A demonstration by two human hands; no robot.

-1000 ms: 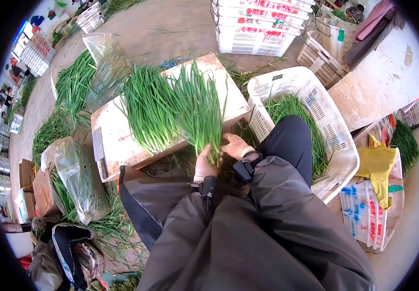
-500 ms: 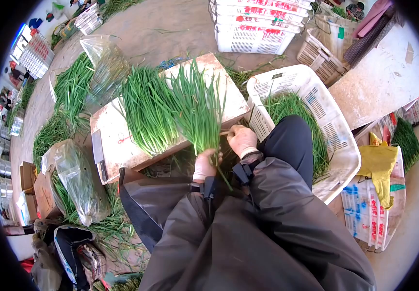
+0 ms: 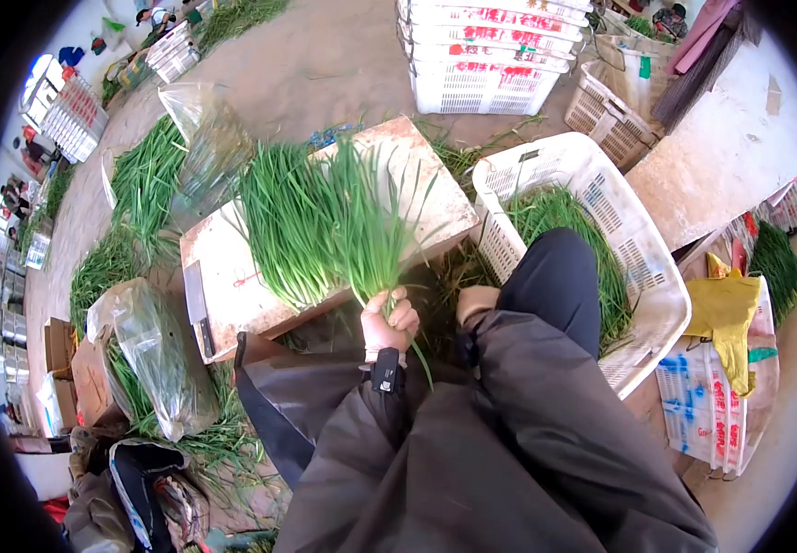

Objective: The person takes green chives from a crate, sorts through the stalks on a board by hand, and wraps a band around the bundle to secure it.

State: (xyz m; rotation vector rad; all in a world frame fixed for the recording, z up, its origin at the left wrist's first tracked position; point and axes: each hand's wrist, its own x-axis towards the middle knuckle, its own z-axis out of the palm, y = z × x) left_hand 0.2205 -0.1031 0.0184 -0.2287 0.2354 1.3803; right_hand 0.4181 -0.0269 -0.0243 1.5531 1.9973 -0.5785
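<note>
My left hand (image 3: pixel 389 323) is closed round the pale stem ends of a bunch of green chives (image 3: pixel 368 230), whose leaves fan out over the board. One long stalk hangs below the fist. A larger bunch of chives (image 3: pixel 283 221) lies on the pale, stained board (image 3: pixel 218 244), just left of the held one. My right hand (image 3: pixel 478 302) is low beside my right knee, apart from the chives. Its fingers are mostly hidden. A knife (image 3: pixel 197 300) with a dark handle and broad blade rests along the board's left edge.
On my right stands a white plastic crate (image 3: pixel 643 249) holding loose chives. Stacked white crates (image 3: pixel 481 83) rise beyond the board. Clear plastic bags (image 3: pixel 163 359) and heaps of chives (image 3: pixel 145 180) lie on the left. A yellow cloth (image 3: pixel 726 313) drapes over another crate.
My right hand has drawn back from the held stems toward my knee. The left fist has turned, showing its fingers curled round the bunch. The leaf tips look blurred, and the view has shifted slightly.
</note>
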